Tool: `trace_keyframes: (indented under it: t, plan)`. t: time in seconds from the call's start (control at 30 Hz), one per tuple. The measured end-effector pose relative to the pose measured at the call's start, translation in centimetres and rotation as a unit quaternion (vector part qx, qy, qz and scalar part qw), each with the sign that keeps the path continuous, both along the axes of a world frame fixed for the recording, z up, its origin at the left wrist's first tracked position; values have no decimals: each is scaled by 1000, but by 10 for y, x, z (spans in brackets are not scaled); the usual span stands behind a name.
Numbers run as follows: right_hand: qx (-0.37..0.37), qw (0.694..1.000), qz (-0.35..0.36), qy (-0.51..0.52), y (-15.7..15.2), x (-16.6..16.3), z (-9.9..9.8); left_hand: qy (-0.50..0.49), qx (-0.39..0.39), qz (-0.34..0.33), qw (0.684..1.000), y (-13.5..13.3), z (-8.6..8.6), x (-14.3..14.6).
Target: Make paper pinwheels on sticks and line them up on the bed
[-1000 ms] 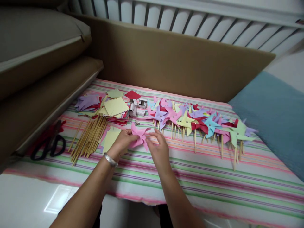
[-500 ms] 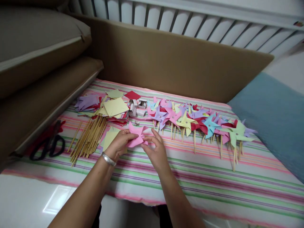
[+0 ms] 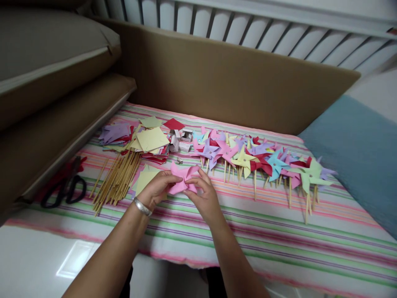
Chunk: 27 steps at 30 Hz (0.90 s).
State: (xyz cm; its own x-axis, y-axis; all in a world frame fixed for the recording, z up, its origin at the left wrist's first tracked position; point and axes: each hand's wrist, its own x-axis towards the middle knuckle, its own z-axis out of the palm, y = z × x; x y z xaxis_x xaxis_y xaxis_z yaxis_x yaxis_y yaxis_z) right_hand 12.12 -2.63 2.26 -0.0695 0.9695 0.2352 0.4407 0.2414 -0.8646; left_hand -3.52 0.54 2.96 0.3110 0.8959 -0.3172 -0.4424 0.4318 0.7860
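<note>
At the near edge: glossy pale floor (image 3: 34, 252) with a bright rectangular reflection.
Striped cloth (image 3: 279, 236): pink, green, purple and white bands, lying under all the craft things.
Left grip: thumb and fingers of the left hand (image 3: 158, 187) pinched on the paper's left side; a silver bangle (image 3: 142, 206) circles the wrist.
Right grip: fingertips of the right hand (image 3: 203, 193) clamped on its right side.
Pink pinwheel (image 3: 182, 172): between both hands, above the cloth, just right of a yellow sheet (image 3: 145, 179).
Left of the hands: wooden sticks (image 3: 116, 182), then scissors (image 3: 66, 188).
Farther in: stacked paper squares (image 3: 151, 140), small white boxes (image 3: 184, 146), stick-mounted pinwheels (image 3: 243, 160) rightward.
Room's far side: upright brown panel (image 3: 223, 78), white slats (image 3: 201, 20) behind.
</note>
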Motion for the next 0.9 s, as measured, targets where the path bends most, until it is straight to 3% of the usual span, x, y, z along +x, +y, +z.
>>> trace_keyframes:
  t: [0.4,0.67,0.9]
  plan:
    - [38,996,73,-35,1,5,8,-7,-47,-28,998,-1,2,-2]
    - [37,992,115,-21,1,9,8,-15,-30,-41,999,0,-3,-1]
    - [39,995,96,-9,2,6,8,0,-22,-22,1000,-1,-2,0]
